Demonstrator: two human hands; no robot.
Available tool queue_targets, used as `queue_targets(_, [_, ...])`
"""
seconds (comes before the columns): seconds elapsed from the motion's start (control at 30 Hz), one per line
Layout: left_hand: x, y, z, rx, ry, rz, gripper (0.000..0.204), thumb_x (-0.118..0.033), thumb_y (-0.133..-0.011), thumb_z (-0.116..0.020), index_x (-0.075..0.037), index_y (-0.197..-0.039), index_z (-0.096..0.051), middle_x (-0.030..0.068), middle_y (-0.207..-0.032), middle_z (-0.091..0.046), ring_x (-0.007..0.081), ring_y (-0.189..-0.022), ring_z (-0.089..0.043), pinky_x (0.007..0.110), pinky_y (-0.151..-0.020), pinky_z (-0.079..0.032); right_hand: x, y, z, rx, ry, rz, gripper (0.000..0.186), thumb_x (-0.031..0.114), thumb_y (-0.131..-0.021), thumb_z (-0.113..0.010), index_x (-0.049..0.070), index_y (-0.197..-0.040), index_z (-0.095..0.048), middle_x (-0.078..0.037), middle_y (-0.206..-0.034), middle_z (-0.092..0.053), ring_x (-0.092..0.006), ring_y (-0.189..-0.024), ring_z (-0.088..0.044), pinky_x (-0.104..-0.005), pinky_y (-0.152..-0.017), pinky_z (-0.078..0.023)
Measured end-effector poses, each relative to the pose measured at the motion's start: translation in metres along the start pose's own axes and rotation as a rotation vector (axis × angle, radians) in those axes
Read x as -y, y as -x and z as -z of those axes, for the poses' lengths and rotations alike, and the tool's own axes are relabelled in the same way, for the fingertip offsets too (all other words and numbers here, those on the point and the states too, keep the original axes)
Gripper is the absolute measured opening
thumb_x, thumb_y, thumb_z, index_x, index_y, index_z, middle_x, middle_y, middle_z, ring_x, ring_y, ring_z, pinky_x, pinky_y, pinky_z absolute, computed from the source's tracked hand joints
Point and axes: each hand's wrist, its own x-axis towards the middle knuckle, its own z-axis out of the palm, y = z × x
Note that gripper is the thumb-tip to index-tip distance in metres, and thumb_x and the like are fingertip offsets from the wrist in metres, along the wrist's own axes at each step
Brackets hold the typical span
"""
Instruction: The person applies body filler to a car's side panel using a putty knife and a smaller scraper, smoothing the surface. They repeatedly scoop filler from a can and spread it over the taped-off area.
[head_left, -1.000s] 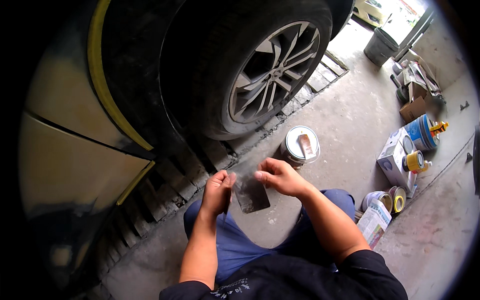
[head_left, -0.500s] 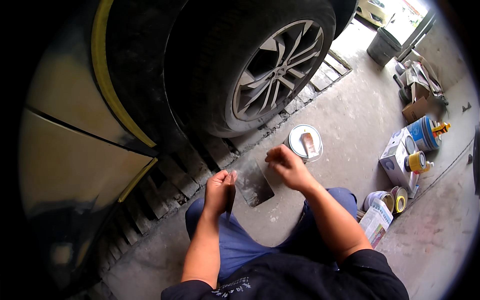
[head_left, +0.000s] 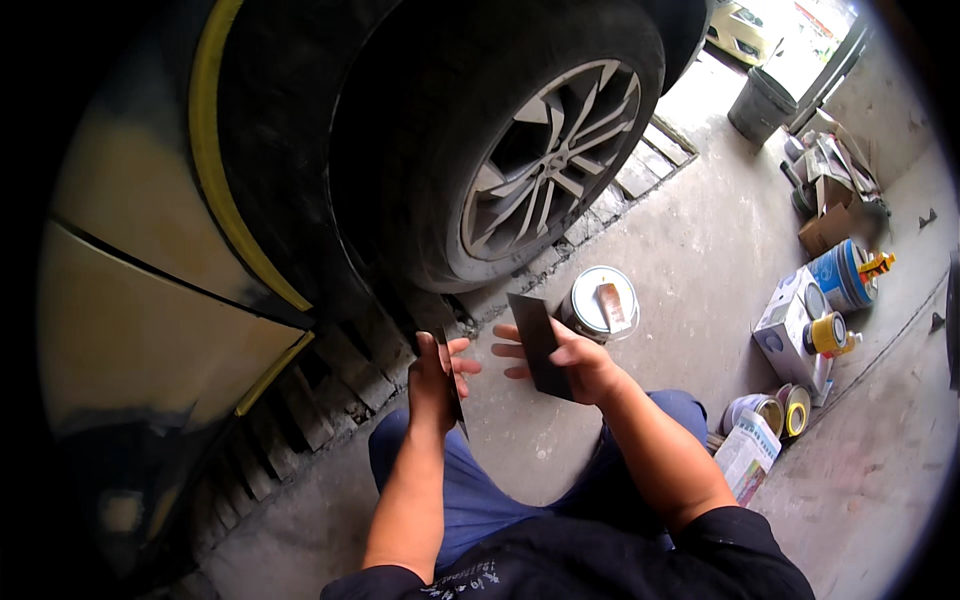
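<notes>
My left hand (head_left: 430,388) pinches a thin, dark sheet (head_left: 451,385) that looks like sandpaper. It is seen nearly edge-on, with the thumb on one side and the fingers beyond it. My right hand (head_left: 588,372) grips a second dark rectangular sheet (head_left: 538,345), its thumb on the near face and its fingers stretched out behind. Both hands are held up over my knees, apart from each other. Just past the right hand stands a tin (head_left: 603,296) with a white lid, and a flat brownish piece (head_left: 611,306) lies on top.
A car wheel (head_left: 552,165) stands ahead, beside a body panel (head_left: 170,300) edged with yellow tape (head_left: 210,150). A slatted grating runs beneath the car. Along the right wall are a white box (head_left: 790,325), a blue can (head_left: 840,275), open tins (head_left: 795,410) and a dark bucket (head_left: 762,105).
The dark sheet that lay between my hands is now in my right hand, which has moved slightly down. My left hand's fingers have spread behind its sheet.
</notes>
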Motion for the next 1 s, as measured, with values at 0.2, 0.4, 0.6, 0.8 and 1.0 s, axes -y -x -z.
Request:
queue_targets(0.2, [-0.007,-0.001,-0.006,0.097,0.418,-0.187,0.012,-0.018,-0.093,-0.065,-0.008,-0.098,-0.061,0.0,-0.096,-0.065,0.0095,-0.091,-0.058,0.025,-0.084,-0.045,-0.01,-0.004,-0.008,-0.174,-0.085,0.071,0.061,0.014,-0.087,-0.062,0.003,-0.141,-0.036,-0.016,-0.136,-0.05,-0.031,-0.124,-0.05,-0.0446,-0.103,-0.041])
queue_targets(0.4, [0.0,-0.002,-0.01,0.057,0.336,-0.324,0.033,-0.014,-0.096,-0.056,-0.001,-0.126,-0.047,0.0078,-0.12,-0.057,0.0149,-0.107,-0.053,0.03,-0.096,-0.041,-0.04,-0.007,-0.016,-0.296,0.62,0.402,0.049,0.003,-0.093,-0.057,0.002,-0.139,-0.04,-0.005,-0.125,-0.055,-0.0126,-0.114,-0.051,-0.0296,-0.099,-0.04])
queue_targets(0.6, [-0.002,-0.002,-0.031,-0.113,0.146,-0.491,0.036,-0.017,-0.097,-0.054,0.003,-0.126,-0.046,0.0113,-0.119,-0.057,0.0172,-0.106,-0.052,0.031,-0.094,-0.041,-0.05,-0.007,-0.017,-0.326,0.858,0.438,0.047,-0.001,-0.094,-0.054,0.004,-0.139,-0.042,0.0,-0.112,-0.056,-0.0048,-0.085,-0.048,-0.0201,-0.076,-0.042])
queue_targets(0.8, [-0.01,0.008,-0.046,-0.151,0.022,-0.523,0.028,-0.016,-0.097,-0.054,0.002,-0.119,-0.049,0.0107,-0.112,-0.059,0.0152,-0.099,-0.055,0.029,-0.088,-0.045,-0.043,-0.009,-0.012,-0.272,0.881,0.456,0.047,-0.003,-0.092,-0.053,0.002,-0.138,-0.044,-0.002,-0.116,-0.058,-0.0081,-0.097,-0.052,-0.0223,-0.086,-0.042])
queue_targets(1.0, [-0.006,0.0,-0.041,-0.162,0.016,-0.61,0.023,-0.016,-0.098,-0.053,0.002,-0.112,-0.051,0.0091,-0.104,-0.061,0.015,-0.092,-0.057,0.029,-0.083,-0.047,-0.029,-0.011,-0.017,-0.26,0.869,0.41,0.047,-0.003,-0.092,-0.054,0.001,-0.138,-0.044,-0.005,-0.122,-0.059,-0.012,-0.108,-0.054,-0.0247,-0.093,-0.041])
